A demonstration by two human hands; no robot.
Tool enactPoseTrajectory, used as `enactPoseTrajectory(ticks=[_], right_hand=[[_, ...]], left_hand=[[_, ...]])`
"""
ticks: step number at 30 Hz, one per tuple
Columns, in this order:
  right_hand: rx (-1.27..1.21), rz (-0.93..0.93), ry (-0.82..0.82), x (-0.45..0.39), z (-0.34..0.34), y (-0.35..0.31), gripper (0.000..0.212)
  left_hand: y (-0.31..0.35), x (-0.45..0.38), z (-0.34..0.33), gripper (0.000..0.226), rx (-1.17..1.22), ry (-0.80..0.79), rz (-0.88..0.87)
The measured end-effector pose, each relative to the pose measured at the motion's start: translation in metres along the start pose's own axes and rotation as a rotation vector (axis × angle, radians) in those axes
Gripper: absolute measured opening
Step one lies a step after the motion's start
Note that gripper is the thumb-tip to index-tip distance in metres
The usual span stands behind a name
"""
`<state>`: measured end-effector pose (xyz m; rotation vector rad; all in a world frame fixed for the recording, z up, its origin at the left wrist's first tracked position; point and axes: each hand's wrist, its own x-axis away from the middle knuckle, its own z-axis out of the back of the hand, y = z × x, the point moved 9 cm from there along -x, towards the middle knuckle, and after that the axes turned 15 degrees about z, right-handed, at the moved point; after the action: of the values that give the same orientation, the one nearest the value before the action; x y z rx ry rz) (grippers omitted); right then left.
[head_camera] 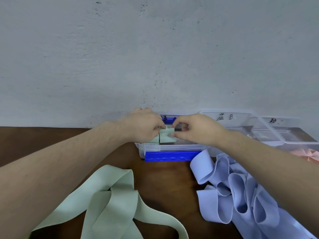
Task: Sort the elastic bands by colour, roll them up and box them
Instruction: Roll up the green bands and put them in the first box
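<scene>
1. Hands met over the clear plastic box [170, 149] with blue latches, which sat at the far edge of the brown table [164, 176], against the grey wall [155, 49].
2. Left hand [144, 125] had fingers curled round a rolled pale green band [164, 137], holding it just above the box's open top; a thin black tie [159, 136] looped around the roll.
3. Right hand [195, 129] pinched the roll's right end between thumb and fingertips, other fingers curled.
4. Whether the roll touched the box floor: could not tell, hands covered it.
5. Loose pale green elastic band [110, 202] lay unrolled on the near-left part of the table, folded over itself, running off the near edge.
6. Pile of light blue elastic bands [240, 195] lay looped on the near-right part, partly under the right forearm; one end curled up just beside the box's front blue latch [170, 156].
7. Second clear box [241, 128], hand-marked with a character and "B", stood to the right of the first, along the wall.
8. Third clear box [293, 133] stood further right, marking partly readable only.
9. Pink bands [309, 155] showed at the right edge, near the third box.
</scene>
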<state>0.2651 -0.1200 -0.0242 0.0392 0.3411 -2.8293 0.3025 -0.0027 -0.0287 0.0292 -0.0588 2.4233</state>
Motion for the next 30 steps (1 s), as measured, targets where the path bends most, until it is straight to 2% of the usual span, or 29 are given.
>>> enactPoseTrajectory(ticks=[2, 6, 10, 15, 18, 19, 23, 26, 30], right_hand=[[-0.025, 0.025, 0.059, 0.010, 0.009, -0.009, 0.021], [-0.128, 0.118, 0.138, 0.034, 0.019, -0.040, 0.014], [-0.206, 0.242, 0.100, 0.053, 0.012, -0.078, 0.012], [-0.218, 0.223, -0.003, 0.072, -0.004, -0.114, 0.032], [-0.218, 0.191, -0.149, 0.088, -0.028, -0.135, 0.044], [-0.216, 0.181, -0.202, 0.093, -0.038, -0.141, 0.047], [-0.230, 0.107, -0.357, 0.104, -0.073, -0.162, 0.067], [-0.216, 0.120, -0.241, 0.102, -0.083, -0.179, 0.050], [-0.297, 0.106, -0.143, 0.112, -0.083, -0.183, 0.029]], left_hand=[[0.004, 0.011, 0.010, 0.039, 0.081, 0.044, 0.002], [0.010, 0.049, 0.030, 0.030, 0.303, 0.160, -0.021], [0.012, 0.098, 0.035, 0.017, 0.467, 0.194, -0.015], [0.009, 0.146, 0.016, 0.016, 0.522, 0.096, 0.037], [0.010, 0.174, -0.006, 0.037, 0.419, 0.013, 0.016], [0.009, 0.183, -0.012, 0.037, 0.392, -0.001, 0.012], [-0.004, 0.210, -0.023, 0.031, 0.492, 0.059, 0.094], [-0.011, 0.225, -0.022, 0.028, 0.590, 0.180, 0.192], [-0.008, 0.238, -0.022, 0.029, 0.618, 0.238, 0.219]])
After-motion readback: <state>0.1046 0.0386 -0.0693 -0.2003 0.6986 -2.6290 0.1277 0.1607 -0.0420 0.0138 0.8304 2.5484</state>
